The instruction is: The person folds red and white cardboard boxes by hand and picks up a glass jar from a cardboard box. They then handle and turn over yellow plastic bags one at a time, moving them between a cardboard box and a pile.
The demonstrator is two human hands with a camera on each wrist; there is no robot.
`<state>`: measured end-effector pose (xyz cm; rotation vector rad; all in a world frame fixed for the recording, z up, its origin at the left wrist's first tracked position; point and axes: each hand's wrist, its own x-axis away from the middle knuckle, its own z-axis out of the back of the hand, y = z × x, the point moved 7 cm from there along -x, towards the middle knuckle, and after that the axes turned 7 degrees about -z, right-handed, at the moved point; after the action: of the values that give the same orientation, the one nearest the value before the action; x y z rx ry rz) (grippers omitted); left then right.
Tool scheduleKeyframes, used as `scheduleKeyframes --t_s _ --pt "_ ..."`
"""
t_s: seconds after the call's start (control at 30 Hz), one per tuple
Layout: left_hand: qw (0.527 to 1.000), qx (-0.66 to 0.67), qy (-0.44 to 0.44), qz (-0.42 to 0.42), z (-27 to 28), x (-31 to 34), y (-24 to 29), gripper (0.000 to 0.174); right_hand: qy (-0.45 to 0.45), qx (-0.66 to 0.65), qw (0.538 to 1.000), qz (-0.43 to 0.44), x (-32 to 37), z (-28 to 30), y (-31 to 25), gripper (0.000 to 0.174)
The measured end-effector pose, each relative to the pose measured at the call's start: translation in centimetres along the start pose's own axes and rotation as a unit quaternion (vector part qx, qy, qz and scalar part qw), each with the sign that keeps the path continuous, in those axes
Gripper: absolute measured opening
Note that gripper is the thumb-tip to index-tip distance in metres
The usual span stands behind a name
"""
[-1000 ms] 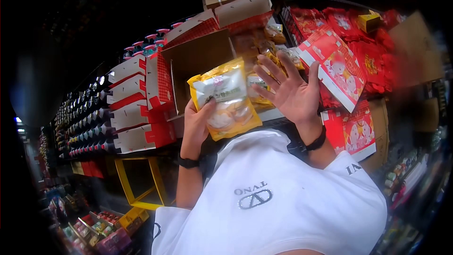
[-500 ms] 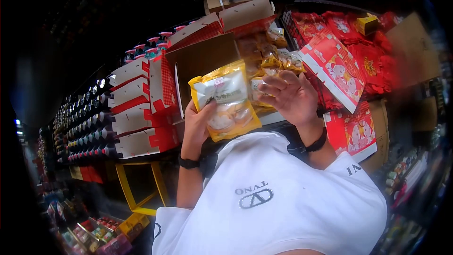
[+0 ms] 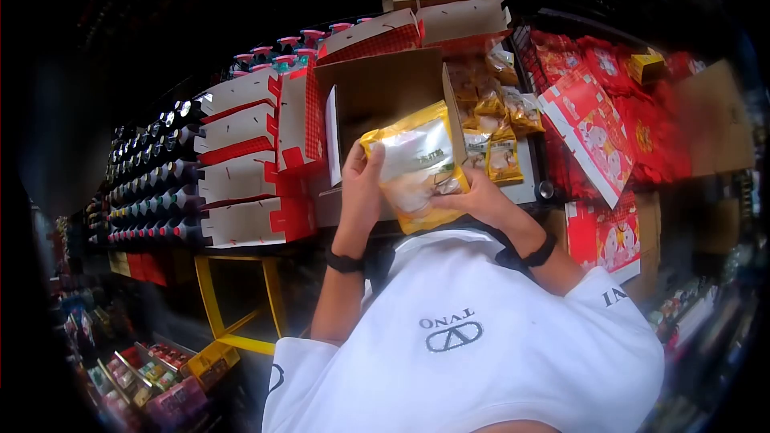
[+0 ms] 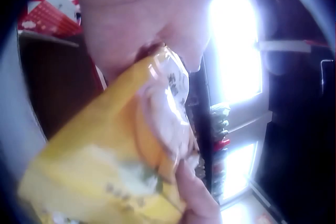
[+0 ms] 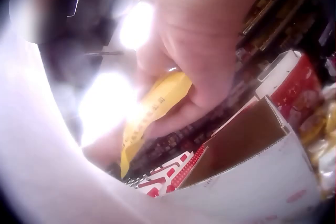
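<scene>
A yellow and clear food packet (image 3: 417, 164) is held between both hands in front of the chest. The left hand (image 3: 362, 192) pinches its left edge, thumb on the front. At the packet's lower right, the right hand (image 3: 489, 204) grips the edge with thumb and fingers. The left wrist view shows the packet (image 4: 105, 150) below the left hand (image 4: 142, 19). In the right wrist view the right hand (image 5: 197, 50) has the packet's edge (image 5: 152, 113) between thumb and fingers. Behind the packet stands an open cardboard box (image 3: 377, 80).
Small yellow packets (image 3: 489, 112) lie right of the box. Red bags (image 3: 642, 120) and a printed red carton (image 3: 592, 136) are farther right. Cut-open white and red boxes (image 3: 241, 160) and rows of dark bottles (image 3: 152, 192) stand left. A yellow frame (image 3: 210, 297) is below.
The right hand has come down and left from beside the packet and now grips its lower right edge. The packet is tilted differently. The head view has shifted, moving the surroundings slightly right.
</scene>
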<state>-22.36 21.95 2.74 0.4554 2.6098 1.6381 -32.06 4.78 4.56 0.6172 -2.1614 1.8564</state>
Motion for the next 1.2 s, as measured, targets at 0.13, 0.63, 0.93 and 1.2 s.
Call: scheduleKeyframes --t_s 0.13,0.63,0.93,1.2 --pt "0.997 -0.067 0.033 -0.017 4.4 -0.9 0.6 0.021 -0.006 0.011 1.0 0.005 -0.6 -1.1 0.8 0.042" --pt "0.972 0.009 -0.167 0.163 1.9 2.0 -5.7 0.047 0.057 0.0 0.998 0.039 -1.2 0.0 2.6 0.046" --pt "0.989 0.007 -0.017 0.145 4.2 2.4 -6.8 0.038 0.338 0.097 0.936 0.028 -2.7 17.3 11.8 0.026" --pt "0.992 -0.032 0.049 0.113 5.5 6.0 -6.1 0.036 0.34 0.193 0.907 -0.154 -9.7 27.1 32.1 0.057"
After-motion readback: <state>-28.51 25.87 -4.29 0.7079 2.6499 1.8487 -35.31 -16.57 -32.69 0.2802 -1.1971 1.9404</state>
